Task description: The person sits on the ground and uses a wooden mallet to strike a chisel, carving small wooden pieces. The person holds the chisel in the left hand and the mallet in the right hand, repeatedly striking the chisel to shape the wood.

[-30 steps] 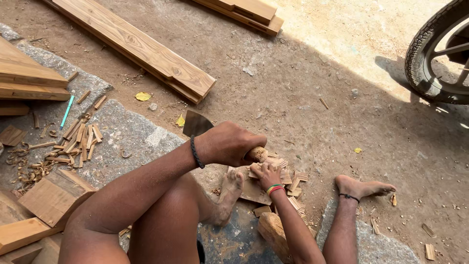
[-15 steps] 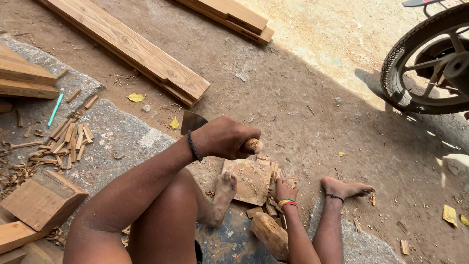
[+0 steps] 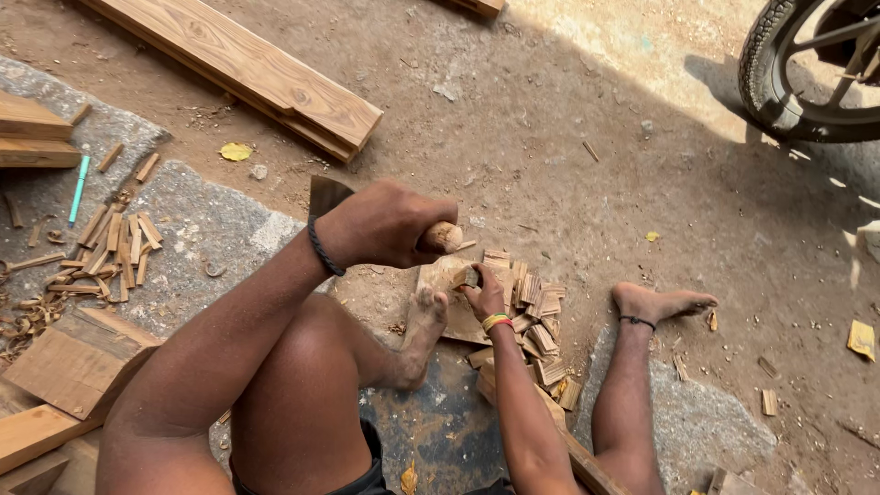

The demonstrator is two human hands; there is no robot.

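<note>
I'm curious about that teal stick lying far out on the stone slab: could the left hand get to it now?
Probably not right away: the left hand is clenched around a hatchet handle, and the teal stick lies well off past scattered wood chips.

Outdoor woodworking yard: dirt ground (image 3: 568, 119), stacked planks (image 3: 247, 69), scattered wood chips (image 3: 115, 247), parked wheel (image 3: 811, 73).

A long wooden plank (image 3: 243, 69) is laid across the dirt ground (image 3: 568, 137) at the upper left. A spoked tyre (image 3: 807, 69) is seen at the upper right corner. Small wooden sticks (image 3: 115, 243) are scattered on a grey stone slab (image 3: 206, 229), beside a turquoise pen (image 3: 79, 188). A yellow leaf (image 3: 236, 151) is seen near the plank.
</note>
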